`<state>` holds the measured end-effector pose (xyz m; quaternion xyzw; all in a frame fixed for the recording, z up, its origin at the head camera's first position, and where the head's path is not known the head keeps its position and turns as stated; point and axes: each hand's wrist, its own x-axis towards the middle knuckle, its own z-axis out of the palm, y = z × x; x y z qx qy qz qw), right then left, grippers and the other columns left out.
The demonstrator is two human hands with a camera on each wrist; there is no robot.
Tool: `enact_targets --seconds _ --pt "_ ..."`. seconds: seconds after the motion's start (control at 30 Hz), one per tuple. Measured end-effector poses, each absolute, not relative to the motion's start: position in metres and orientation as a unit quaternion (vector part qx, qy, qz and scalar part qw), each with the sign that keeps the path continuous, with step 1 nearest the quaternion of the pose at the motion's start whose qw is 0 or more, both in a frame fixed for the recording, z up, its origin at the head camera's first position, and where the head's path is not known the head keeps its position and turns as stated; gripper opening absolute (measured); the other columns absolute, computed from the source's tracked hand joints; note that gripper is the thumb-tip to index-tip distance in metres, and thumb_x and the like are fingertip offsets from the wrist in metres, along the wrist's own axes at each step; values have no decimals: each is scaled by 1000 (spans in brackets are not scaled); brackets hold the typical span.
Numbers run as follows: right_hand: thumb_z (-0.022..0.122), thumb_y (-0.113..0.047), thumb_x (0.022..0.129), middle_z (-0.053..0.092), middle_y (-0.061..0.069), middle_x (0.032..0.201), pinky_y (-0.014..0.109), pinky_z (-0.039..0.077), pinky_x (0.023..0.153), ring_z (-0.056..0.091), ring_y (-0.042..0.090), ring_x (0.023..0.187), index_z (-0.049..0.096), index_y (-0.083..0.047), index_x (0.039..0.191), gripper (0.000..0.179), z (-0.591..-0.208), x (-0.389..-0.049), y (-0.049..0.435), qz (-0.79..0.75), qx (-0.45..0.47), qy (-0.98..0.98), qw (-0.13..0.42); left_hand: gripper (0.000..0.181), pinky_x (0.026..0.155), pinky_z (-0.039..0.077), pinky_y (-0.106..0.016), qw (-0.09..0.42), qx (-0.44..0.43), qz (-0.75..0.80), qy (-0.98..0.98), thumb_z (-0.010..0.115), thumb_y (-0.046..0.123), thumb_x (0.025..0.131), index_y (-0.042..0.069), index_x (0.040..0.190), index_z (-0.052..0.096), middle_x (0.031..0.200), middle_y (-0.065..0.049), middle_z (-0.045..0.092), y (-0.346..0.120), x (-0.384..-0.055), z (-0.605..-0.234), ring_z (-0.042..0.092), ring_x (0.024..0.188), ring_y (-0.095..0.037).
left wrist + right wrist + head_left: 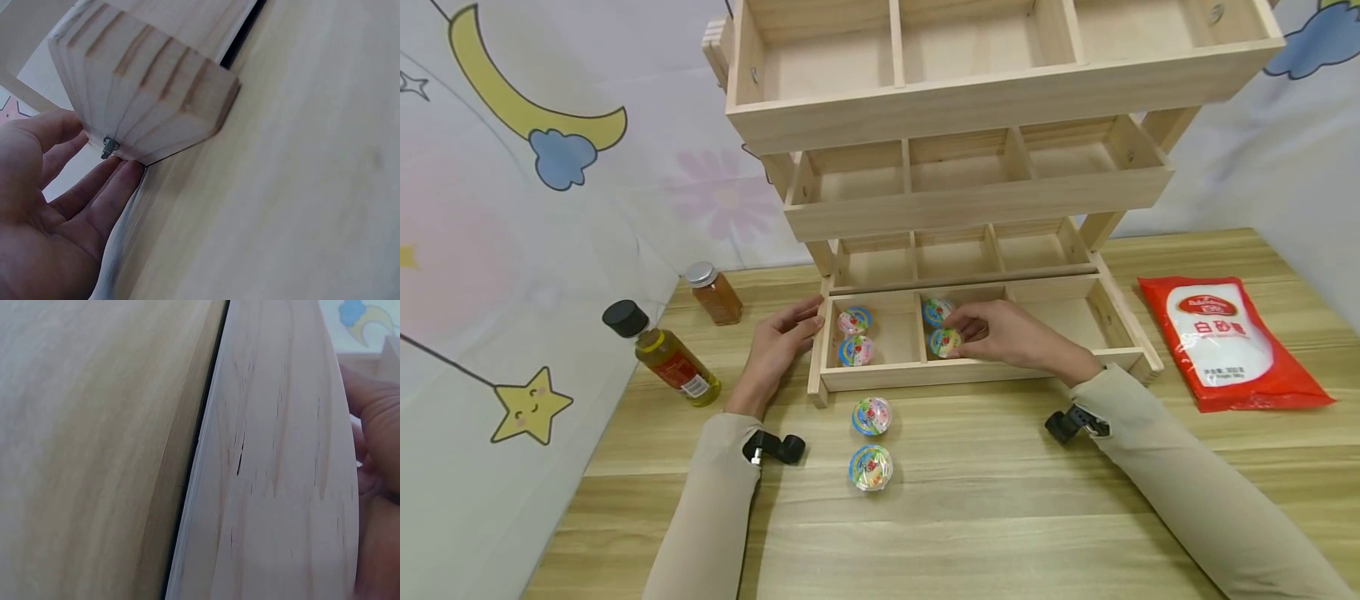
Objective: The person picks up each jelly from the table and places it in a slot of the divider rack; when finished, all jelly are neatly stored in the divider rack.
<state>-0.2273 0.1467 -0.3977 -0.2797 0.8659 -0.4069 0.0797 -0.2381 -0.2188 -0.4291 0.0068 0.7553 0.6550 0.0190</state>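
A wooden tiered rack (880, 377) stands on the table, its lowest tray split into three compartments. In the middle compartment my right hand (1011, 333) pinches the edge of a jelly cup (943, 342) with a yellowish lid. Another jelly cup (936, 312) lies just behind it. The left compartment holds a pink-lidded jelly cup (853, 321) and a second jelly cup (855, 351). My left hand (780, 350) touches the rack's left end with extended fingers, near a bolt (109, 147). In the right wrist view the tray's front board (281, 450) hides what the fingers hold.
Two jelly cups, one nearer the rack (871, 416) and one closer to me (871, 468), lie on the table. At left stand an oil bottle (677, 367) and a silver-capped spice jar (715, 296). A red-and-white sugar bag (1225, 342) lies right. Upper trays (977, 204) overhang the lowest one.
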Motion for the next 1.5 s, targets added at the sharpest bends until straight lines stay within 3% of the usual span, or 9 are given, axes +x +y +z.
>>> enact_targets --seconds 0.57,1.0,1.2,1.5 --pt "84 -17 94 76 11 115 42 59 93 73 27 108 71 2 128 41 -388 -226 148 -408 -278 863 108 44 93 57 -24 16 9 655 755 68 15 105 6 149 63 145 -17 63 -222 -237 -427 65 120 -17" --pt "78 -18 100 74 13 126 50 57 97 70 27 112 70 1 135 40 -362 -213 152 -398 -277 872 64 44 92 57 -24 17 10 652 758 68 15 105 7 148 64 145 -17 63 -219 -237 -427 66 116 -14" --pt "82 -21 97 76 7 122 47 57 94 73 23 109 74 -5 131 38 -351 -198 142 -411 -297 861 45 44 91 57 -24 16 9 651 759 69 16 105 7 148 64 145 -17 63 -218 -238 -428 66 117 -15" --pt "84 -7 93 76 3 117 39 59 93 73 20 104 75 -3 122 31 -340 -175 114 -453 -399 797 14 43 90 57 -23 16 11 651 759 68 15 105 7 148 64 145 -17 63 -220 -238 -430 65 119 -17"
